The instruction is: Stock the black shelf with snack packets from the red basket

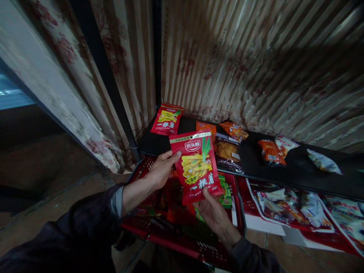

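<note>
Between both hands, I hold a red snack bag [196, 167] with yellow sticks and a green onion printed on its front. My left hand [161, 169] pinches its left edge, thumb on the front. At the lower edge, my right hand [213, 214] grips the bag with its thumb in front. Below the bag stands a red plastic basket [176, 244] holding several snack packets, partly hidden by my hands. A matching red snack bag [167, 119] leans at the left end of the black shelf [253, 170].
Along the shelf lie a brown-and-clear snack bag [227, 151], orange packets [271, 152] and a white packet [324, 161]. Lower right, another container [284, 223] holds several packets. A dark metal post [113, 76] and patterned curtains [227, 57] border the shelf.
</note>
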Demonstrator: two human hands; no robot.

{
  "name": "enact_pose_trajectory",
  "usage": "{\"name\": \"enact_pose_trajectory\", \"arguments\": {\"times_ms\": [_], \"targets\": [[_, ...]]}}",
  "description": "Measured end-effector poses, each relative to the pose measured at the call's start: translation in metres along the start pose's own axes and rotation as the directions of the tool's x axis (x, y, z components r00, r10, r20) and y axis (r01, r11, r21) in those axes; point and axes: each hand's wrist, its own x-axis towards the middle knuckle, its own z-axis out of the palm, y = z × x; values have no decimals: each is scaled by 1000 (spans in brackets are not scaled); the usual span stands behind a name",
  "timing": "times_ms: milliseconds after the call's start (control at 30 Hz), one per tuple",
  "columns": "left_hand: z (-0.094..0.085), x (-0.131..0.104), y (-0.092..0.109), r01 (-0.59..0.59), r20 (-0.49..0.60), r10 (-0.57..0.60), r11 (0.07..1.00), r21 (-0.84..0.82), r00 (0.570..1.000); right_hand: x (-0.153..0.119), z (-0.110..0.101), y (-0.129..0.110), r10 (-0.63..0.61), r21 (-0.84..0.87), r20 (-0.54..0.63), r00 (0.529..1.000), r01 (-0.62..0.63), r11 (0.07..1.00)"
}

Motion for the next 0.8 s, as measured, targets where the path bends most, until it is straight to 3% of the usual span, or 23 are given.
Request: {"name": "enact_pose_trajectory", "arguments": {"times_ms": [233, 467, 667, 800], "targets": [[-2, 0, 0, -61, -64, 65, 996, 63, 996, 1, 4, 11, 57, -37, -12, 998, -58, 998], [-7, -2, -3, 69, 28, -71, 995, 65, 997, 4, 0, 14, 20, -49, 25, 999, -18, 999], [-15, -6, -19, 156, 38, -168, 966, 206, 985, 6, 4, 7, -20, -30, 17, 1000, 21, 999], [-12, -12, -26, 183, 96, -216, 945, 272, 972, 8, 6, 3, -24, 1, -1, 1000, 24, 1000]]}}
